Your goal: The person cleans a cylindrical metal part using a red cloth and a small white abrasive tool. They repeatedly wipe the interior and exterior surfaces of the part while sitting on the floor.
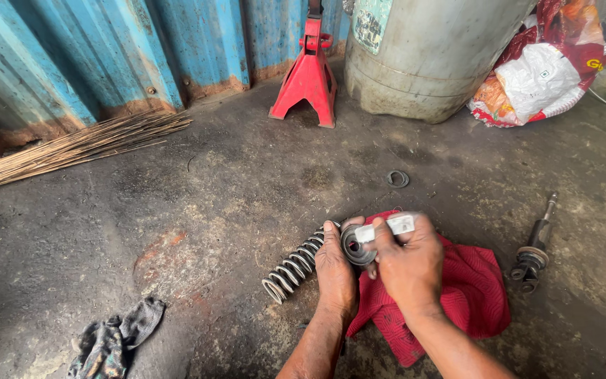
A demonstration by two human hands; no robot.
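My left hand [336, 270] grips the upper end of a grey coil spring [292, 267] that lies slanted on the concrete floor, and steadies a round metal cap [354, 245] at that end. My right hand [409, 263] holds a small white tube [387, 227] against the cap. Both hands work over a red cloth [471, 288] spread on the floor. Part of the cap is hidden behind my fingers.
A shock absorber rod [536, 249] lies at the right. A small metal ring [398, 178] sits beyond the cloth. A red jack stand [308, 74], a grey drum [422, 56], a plastic bag [541, 70], broom sticks [71, 147] and dark rags [113, 340] surround the area.
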